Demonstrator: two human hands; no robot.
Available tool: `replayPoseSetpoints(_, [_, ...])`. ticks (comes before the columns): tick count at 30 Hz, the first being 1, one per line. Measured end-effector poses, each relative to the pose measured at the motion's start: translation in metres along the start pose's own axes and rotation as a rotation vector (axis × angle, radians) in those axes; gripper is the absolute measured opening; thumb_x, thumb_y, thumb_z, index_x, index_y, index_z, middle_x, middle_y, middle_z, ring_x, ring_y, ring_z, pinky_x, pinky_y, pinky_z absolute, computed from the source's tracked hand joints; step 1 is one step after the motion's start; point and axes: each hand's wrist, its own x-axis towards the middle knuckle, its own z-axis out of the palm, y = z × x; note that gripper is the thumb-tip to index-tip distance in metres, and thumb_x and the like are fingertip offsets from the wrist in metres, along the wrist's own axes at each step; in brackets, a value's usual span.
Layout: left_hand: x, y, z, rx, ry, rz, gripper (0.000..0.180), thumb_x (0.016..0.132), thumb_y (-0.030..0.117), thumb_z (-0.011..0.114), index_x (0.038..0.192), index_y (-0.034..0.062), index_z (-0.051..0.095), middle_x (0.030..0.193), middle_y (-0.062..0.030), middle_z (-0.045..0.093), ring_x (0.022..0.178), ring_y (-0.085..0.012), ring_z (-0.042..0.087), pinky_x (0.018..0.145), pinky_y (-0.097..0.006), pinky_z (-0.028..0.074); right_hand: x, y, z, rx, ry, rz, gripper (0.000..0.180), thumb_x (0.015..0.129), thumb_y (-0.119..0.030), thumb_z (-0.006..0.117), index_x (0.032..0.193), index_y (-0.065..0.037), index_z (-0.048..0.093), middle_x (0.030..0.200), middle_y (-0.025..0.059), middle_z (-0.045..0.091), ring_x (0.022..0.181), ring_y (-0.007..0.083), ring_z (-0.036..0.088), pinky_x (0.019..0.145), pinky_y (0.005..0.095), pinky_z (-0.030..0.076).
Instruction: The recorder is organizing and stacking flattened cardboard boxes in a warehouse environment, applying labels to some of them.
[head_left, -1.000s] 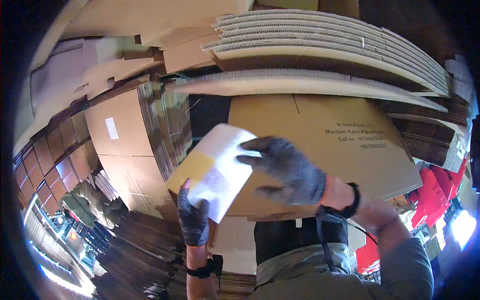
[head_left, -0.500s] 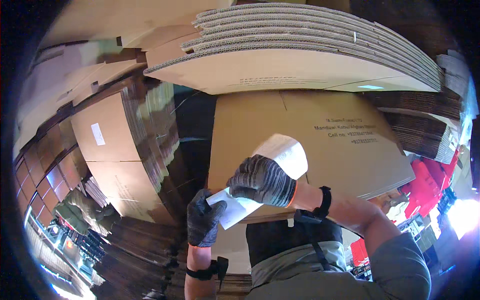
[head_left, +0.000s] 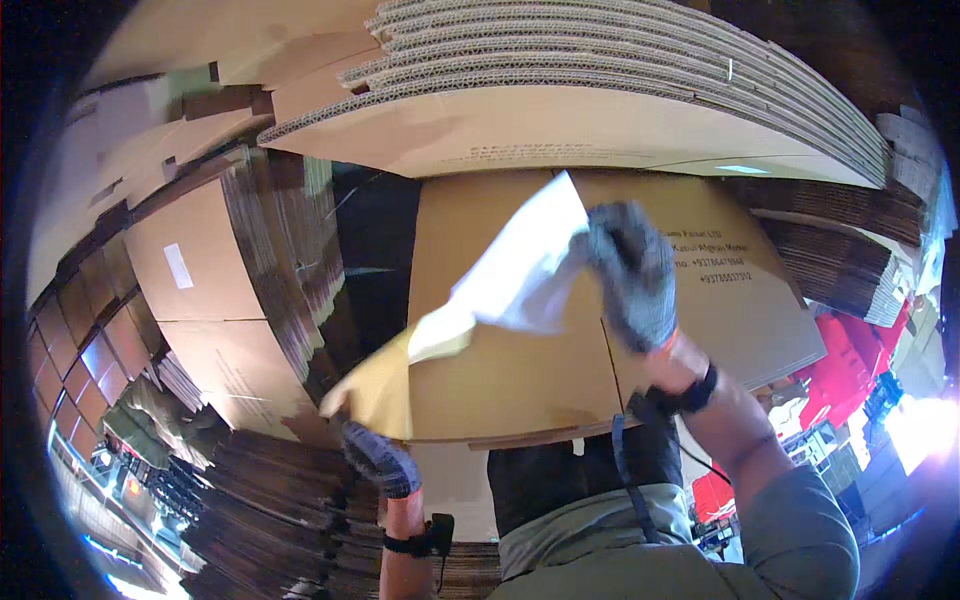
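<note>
A white paper sheet (head_left: 510, 265) stretches between my two hands above a flat cardboard box (head_left: 510, 380). Its lower left end is a yellowish-tan strip (head_left: 385, 385), partly smeared by motion. My right hand (head_left: 632, 275), in a grey knitted glove, is closed on the upper right edge of the white sheet. My left hand (head_left: 380, 460), gloved too, pinches the yellowish end beside the box's near left corner. Whether the white and yellowish parts are one piece or two layers, I cannot tell. Dark print shows on the box to the right of my right hand.
Behind the box, a thick stack of flattened cartons (head_left: 600, 120) overhangs its far edge. More bundled cartons (head_left: 205, 300) stand to the left, and another stack (head_left: 840, 265) lies at the right. Red material (head_left: 850, 365) is at the right edge.
My right hand has moved up and right, drawing the white sheet out between my hands. My left hand has shifted slightly down and left, and the yellowish strip now shows.
</note>
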Motion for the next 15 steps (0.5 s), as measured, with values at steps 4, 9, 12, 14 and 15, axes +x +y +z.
replayPoseSetpoints(4, [0.000, -0.026, 0.021, 0.206, 0.287, 0.349, 0.048, 0.110, 0.029, 0.038, 0.147, -0.0011, 0.041, 0.147, -0.0271, 0.045, 0.131, -0.0352, 0.052, 0.109, -0.042, 0.045, 0.095, 0.130, -0.023, -0.448, -0.341, 0.186, 0.024, 0.092, -0.019, 0.072, 0.108, -0.001, 0.068, 0.093, 0.0108, 0.070, 0.085, 0.0173, 0.066, 0.078, 0.0315, 0.053])
replayPoseSetpoints(9, [-0.036, -0.050, 0.051, -0.086, 0.075, -0.099, 0.046, 0.111, 0.025, 0.034, 0.150, 0.0000, 0.036, 0.153, -0.0274, 0.038, 0.137, -0.0403, 0.043, 0.114, -0.046, 0.038, 0.129, 0.280, 0.027, -0.770, -0.668, 0.251, 0.040, 0.083, -0.041, 0.075, 0.102, -0.005, 0.072, 0.099, 0.0167, 0.072, 0.090, 0.0305, 0.069, 0.084, 0.0413, 0.053])
replayPoseSetpoints(12, [-0.039, -0.040, 0.068, -0.191, 0.113, -0.170, 0.053, 0.111, 0.034, 0.034, 0.148, -0.0025, 0.039, 0.150, -0.0249, 0.040, 0.135, -0.0377, 0.044, 0.114, -0.045, 0.037, 0.139, 0.330, 0.045, -0.932, -0.749, 0.255, 0.050, 0.082, -0.051, 0.070, 0.102, -0.005, 0.074, 0.107, 0.0196, 0.072, 0.099, 0.0387, 0.067, 0.091, 0.0469, 0.052])
replayPoseSetpoints(14, [-0.032, -0.048, 0.065, 0.128, 0.095, 0.110, 0.059, 0.109, 0.041, 0.036, 0.149, -0.0024, 0.039, 0.148, -0.0226, 0.039, 0.132, -0.0351, 0.045, 0.114, -0.045, 0.035, 0.145, 0.350, 0.056, -0.942, -0.756, 0.370, 0.050, 0.076, -0.050, 0.079, 0.102, -0.008, 0.070, 0.102, 0.0164, 0.072, 0.095, 0.0327, 0.069, 0.086, 0.0435, 0.053])
replayPoseSetpoints(15, [-0.036, -0.058, 0.064, 0.136, 0.091, 0.108, 0.059, 0.109, 0.041, 0.036, 0.149, -0.0024, 0.039, 0.148, -0.0226, 0.039, 0.132, -0.0351, 0.045, 0.114, -0.045, 0.035, 0.142, 0.353, 0.067, -0.936, -0.763, 0.375, 0.050, 0.076, -0.050, 0.079, 0.102, -0.008, 0.070, 0.102, 0.0164, 0.072, 0.095, 0.0327, 0.069, 0.086, 0.0435, 0.053])
